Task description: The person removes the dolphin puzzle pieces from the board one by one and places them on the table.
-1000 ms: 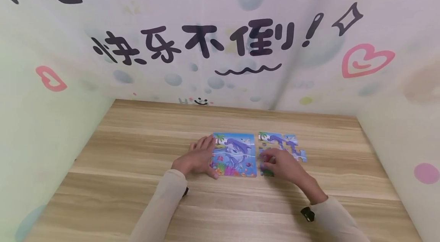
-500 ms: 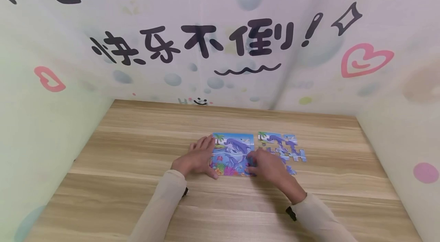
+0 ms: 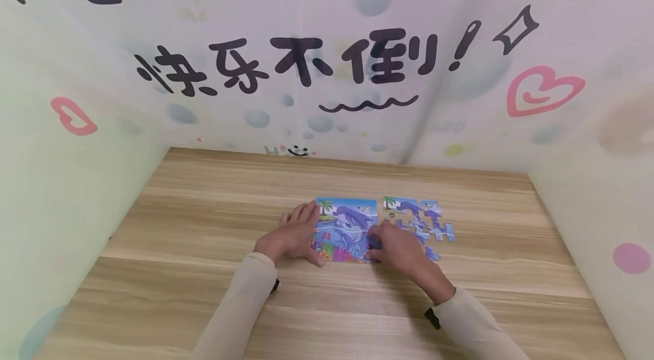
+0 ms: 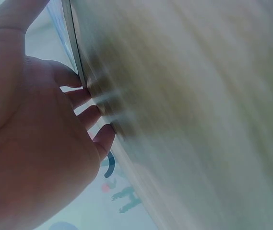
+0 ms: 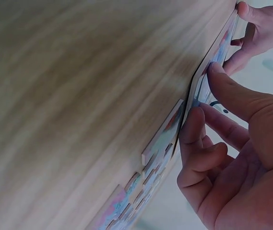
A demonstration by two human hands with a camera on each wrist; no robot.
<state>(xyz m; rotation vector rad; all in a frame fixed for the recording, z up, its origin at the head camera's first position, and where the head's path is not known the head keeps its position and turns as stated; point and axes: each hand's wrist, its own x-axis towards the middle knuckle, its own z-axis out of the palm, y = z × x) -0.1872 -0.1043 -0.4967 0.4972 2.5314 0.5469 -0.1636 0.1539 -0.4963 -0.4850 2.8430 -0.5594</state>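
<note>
A flat dolphin puzzle board (image 3: 346, 224) lies on the table, with a palm tree, dolphins and coral printed on it. Along its left side rests my left hand (image 3: 291, 238), thumb near the lower left corner and fingers spread at the edge; the left wrist view shows the fingertips (image 4: 105, 136) touching down there. My right hand (image 3: 401, 249) is at the board's lower right corner. In the right wrist view its thumb and bent fingers pinch that corner from two sides. Loose jigsaw pieces (image 3: 434, 221) of a similar dolphin picture lie beside it, partly hidden by the right hand.
The wood-grain table (image 3: 204, 206) is bounded by a printed back wall (image 3: 245, 127) and pale side walls. In the right wrist view, one piece (image 5: 162, 134) lies close against the board's edge, with several others (image 5: 126, 201) beyond.
My right hand has moved left from the loose pieces onto the board's lower right corner, then stayed there. The left hand keeps its place.
</note>
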